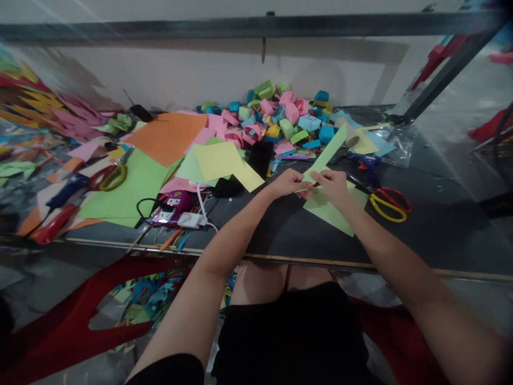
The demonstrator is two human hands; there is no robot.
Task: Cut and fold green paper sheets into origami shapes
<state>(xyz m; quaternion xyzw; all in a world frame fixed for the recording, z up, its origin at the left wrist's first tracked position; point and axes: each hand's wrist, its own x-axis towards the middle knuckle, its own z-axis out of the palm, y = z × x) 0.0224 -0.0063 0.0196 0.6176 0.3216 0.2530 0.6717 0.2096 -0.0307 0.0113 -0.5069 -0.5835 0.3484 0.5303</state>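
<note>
Between the fingers of both my hands is a light green paper strip [332,148], its long end slanting up and away to the right. My left hand [292,183] pinches the near end of it. Close beside, my right hand [332,184] is also closed on the strip, fingertips almost touching the left ones. Below them a pale green paper sheet [336,211] lies on the dark table. Scissors [387,205] with red and yellow handles rest just right of my right hand. A blue glue gun [367,164] lies behind the scissors.
A heap of folded colored paper pieces [286,115] sits against the wall. Left of my hands are yellow paper [220,160], a purple power strip [176,206] with cables, green sheets [128,190] and a second glue gun [68,190]. A metal bar [240,27] crosses above the table.
</note>
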